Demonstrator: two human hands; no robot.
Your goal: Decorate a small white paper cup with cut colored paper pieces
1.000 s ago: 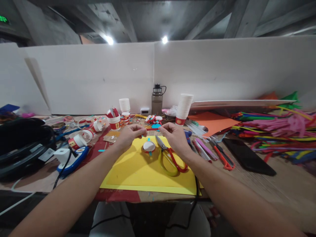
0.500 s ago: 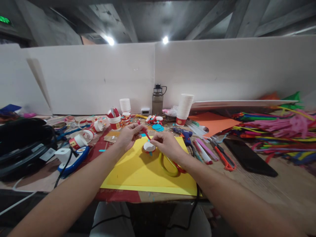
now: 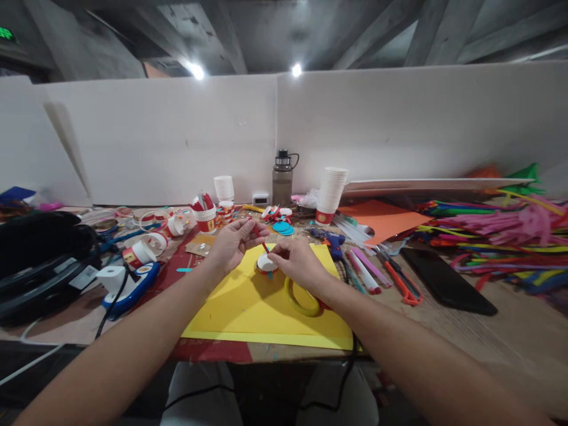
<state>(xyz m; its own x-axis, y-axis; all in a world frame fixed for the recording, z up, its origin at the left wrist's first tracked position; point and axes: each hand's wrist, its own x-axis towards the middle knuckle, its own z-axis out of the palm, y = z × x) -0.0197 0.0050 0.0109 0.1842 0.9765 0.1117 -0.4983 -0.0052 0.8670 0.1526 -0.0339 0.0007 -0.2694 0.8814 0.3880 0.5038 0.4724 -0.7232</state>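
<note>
My left hand (image 3: 239, 241) pinches the upper end of a thin red strip (image 3: 261, 238), which looks like paper. At its lower end, the fingers of my right hand (image 3: 296, 258) close on the same strip. Just below, a small round piece with a white top and red side (image 3: 266, 262) rests on yellow sheets (image 3: 235, 313), a bit of blue showing at its edge. Beneath my right wrist lie scissors with a yellow handle (image 3: 302, 306), their blades hidden.
Right of the sheets are a glue gun (image 3: 335, 239), markers (image 3: 364, 273), an orange cutter (image 3: 402, 284), a black phone (image 3: 448, 281) and pipe cleaners (image 3: 501, 228). Behind stand stacked paper cups (image 3: 332, 195) and a bottle (image 3: 283, 180). Cut cups (image 3: 139, 253) and a power strip (image 3: 133, 290) lie left.
The strip's upper end has swung down and tilted more upright between my hands. My left fingers have shifted slightly right, while my right hand stays nearly in place.
</note>
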